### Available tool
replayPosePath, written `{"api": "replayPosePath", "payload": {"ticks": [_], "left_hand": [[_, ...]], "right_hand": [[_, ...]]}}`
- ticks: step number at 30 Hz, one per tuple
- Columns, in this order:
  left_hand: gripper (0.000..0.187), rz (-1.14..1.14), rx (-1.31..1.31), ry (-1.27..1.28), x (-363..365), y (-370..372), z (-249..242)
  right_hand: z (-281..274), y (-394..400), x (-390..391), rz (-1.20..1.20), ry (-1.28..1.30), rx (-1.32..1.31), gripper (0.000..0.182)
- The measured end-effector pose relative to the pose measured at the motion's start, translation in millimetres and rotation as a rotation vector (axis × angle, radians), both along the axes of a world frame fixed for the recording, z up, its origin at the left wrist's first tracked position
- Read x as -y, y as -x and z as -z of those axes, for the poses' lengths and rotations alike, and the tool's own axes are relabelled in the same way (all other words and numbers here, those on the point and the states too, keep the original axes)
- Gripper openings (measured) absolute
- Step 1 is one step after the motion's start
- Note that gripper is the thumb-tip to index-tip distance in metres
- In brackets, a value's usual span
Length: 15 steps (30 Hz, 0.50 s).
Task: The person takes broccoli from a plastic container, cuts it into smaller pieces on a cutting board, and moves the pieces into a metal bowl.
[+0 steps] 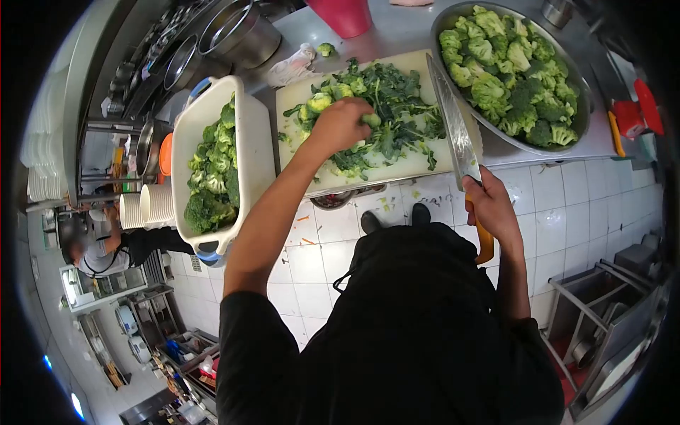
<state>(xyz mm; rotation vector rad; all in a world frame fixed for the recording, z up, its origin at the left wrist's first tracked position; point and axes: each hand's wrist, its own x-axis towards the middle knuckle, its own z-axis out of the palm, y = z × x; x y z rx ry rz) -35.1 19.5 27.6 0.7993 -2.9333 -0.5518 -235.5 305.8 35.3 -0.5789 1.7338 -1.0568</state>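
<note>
My left hand (341, 127) is over the cutting board (404, 167), its fingers curled round a small green broccoli piece (370, 120). Under and around it lie broccoli leaves (397, 99) and trimmings, with several yellowish-green florets (320, 102) just beyond the knuckles. My right hand (492, 205) grips the yellow handle of a large kitchen knife (459, 134) at the board's right edge. The long blade points away from me, its tip near the board's far right corner.
A white tub (183, 156) of broccoli stands left of the board. A metal bowl (582, 117) of cut florets is at the right. A crumpled cloth (294, 65) and a red container (343, 15) sit behind. Another person (106, 248) is at far left.
</note>
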Motion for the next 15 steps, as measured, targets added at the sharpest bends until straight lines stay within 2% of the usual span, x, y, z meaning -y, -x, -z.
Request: {"api": "replayPosePath", "payload": {"ticks": [1, 4, 7, 10, 13, 15], "left_hand": [[0.034, -0.083, -0.133, -0.152, 1, -2, -4], [0.030, -0.469, -0.644, -0.870, -5, -23, -24], [0.023, -0.441, -1.097, -1.386, -6, -60, -25], [0.016, -0.502, -1.293, -1.548, -17, -83, -32], [0.014, -0.543, -1.415, -1.403, -7, -119, -43], [0.015, -0.585, -1.465, -1.242, 3, -151, -67]], "right_hand": [[-1, 1, -2, -0.003, -0.008, 0.004, 0.027], [-7, 3, -2, -0.017, -0.029, 0.004, 0.026], [-12, 0, 2, -0.045, -0.040, -0.014, 0.024], [-10, -3, 9, -0.086, -0.030, -0.013, 0.021], [-9, -9, 18, -0.119, -0.034, -0.022, 0.018], [-12, -11, 22, -0.130, -0.022, -0.016, 0.018]]}}
